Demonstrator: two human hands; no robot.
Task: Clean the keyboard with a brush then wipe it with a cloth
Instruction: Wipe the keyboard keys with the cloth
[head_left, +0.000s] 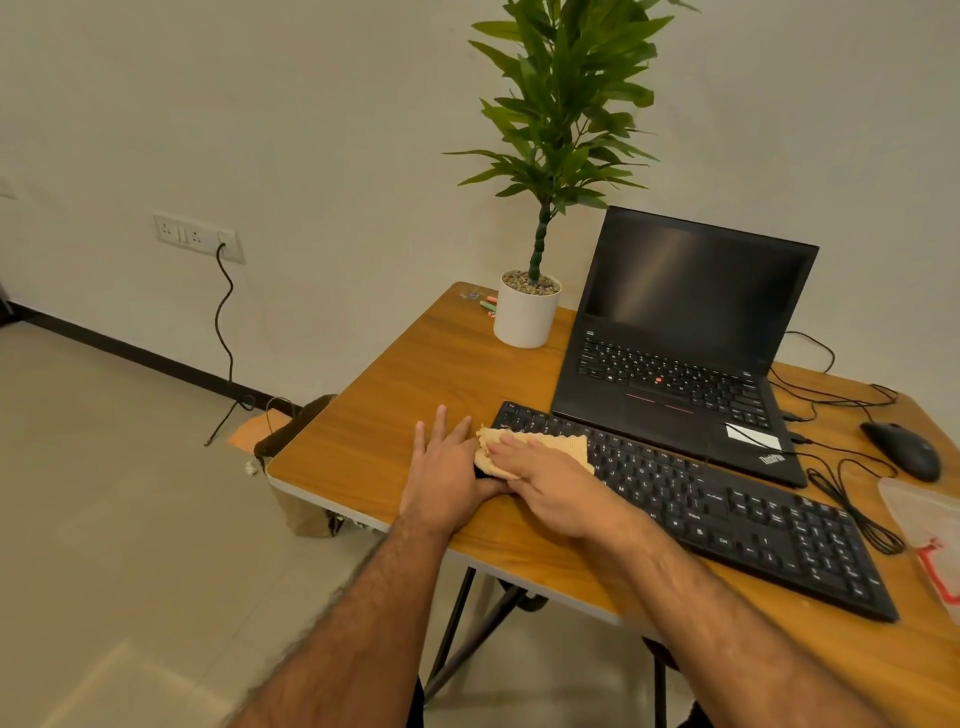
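A black keyboard (737, 514) lies slanted across the wooden table (395, 384), in front of the laptop. A pale yellow cloth (563, 448) is spread over the keyboard's left end. My right hand (550, 483) lies flat on the cloth, pressing it onto the keys. My left hand (444, 467) rests on the table against the keyboard's left edge, fingers spread, its thumb tucked by the keyboard's near corner. No brush shows in this view.
An open black laptop (680, 353) stands behind the keyboard. A potted plant (525, 312) sits at the back left, with small markers (488, 305) beside it. A black mouse (904, 449), cables (852, 499) and a plastic bag (930, 530) lie at the right. The table's left edge drops to the floor.
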